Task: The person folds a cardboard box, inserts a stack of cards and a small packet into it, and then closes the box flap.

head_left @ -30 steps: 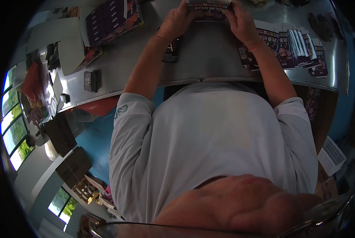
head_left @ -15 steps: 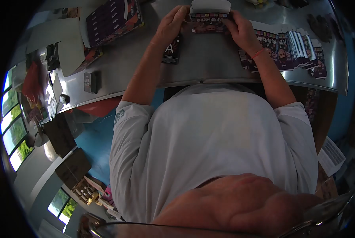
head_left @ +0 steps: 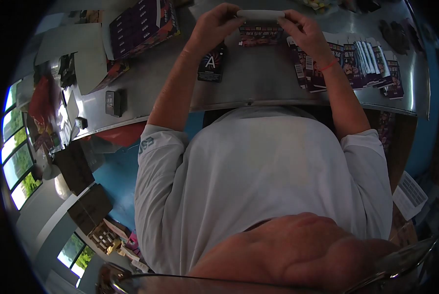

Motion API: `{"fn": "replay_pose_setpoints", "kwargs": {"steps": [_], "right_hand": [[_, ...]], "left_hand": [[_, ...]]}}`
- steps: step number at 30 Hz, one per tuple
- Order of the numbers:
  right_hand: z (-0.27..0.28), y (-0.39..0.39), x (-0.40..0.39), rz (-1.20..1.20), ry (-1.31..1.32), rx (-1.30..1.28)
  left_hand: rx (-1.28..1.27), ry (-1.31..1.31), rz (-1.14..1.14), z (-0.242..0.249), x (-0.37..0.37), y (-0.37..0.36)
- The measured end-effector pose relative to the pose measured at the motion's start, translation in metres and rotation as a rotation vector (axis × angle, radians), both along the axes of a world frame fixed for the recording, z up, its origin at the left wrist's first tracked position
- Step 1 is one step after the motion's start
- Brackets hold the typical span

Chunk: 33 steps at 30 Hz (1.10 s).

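Both my hands are at a small printed carton point(head_left: 260, 36) near the far side of the metal table. Its white lid flap point(head_left: 261, 17) stretches between them. My left hand point(head_left: 219, 24) pinches the flap's left end, thumb and fingers together. At the flap's right end, my right hand point(head_left: 302, 32) grips with its thumb and fingertips. Below my left wrist lies a black box point(head_left: 210, 63) marked with a white letter A. Several flat purple cartons point(head_left: 337, 61) lie fanned out beside and partly behind my right forearm.
A large purple display box point(head_left: 138, 29) stands at the upper left of the metal table point(head_left: 249, 81). A small black box point(head_left: 113, 103) sits near the front edge at left. Dark gloves or cloth point(head_left: 395, 35) lie at the far right.
The carton's flap has come down from upright to a narrower, folded-over strip. My hands have moved onto the flap's two ends, and my right hand has shifted slightly right.
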State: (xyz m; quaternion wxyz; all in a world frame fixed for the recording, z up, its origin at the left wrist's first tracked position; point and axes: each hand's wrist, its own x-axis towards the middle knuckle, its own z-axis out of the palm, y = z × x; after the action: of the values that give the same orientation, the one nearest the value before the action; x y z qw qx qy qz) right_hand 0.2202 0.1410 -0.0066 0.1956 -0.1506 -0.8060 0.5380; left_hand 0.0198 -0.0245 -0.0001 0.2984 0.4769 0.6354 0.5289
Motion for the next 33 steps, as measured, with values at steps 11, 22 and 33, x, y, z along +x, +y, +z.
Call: {"fn": "replay_pose_setpoints", "kwargs": {"steps": [11,22,33], "right_hand": [[0.011,-0.01,0.0,0.037,0.086,0.129],[0.01,-0.01,0.001,0.016,0.158,0.282],[0.014,-0.012,0.001,0.044,0.288,0.779]], "left_hand": [[0.067,0.315,0.13,0.005,0.015,-0.01],[0.214,0.504,0.109,0.013,0.025,-0.006],[0.262,0.671,0.109,0.003,0.03,-0.012]]}}
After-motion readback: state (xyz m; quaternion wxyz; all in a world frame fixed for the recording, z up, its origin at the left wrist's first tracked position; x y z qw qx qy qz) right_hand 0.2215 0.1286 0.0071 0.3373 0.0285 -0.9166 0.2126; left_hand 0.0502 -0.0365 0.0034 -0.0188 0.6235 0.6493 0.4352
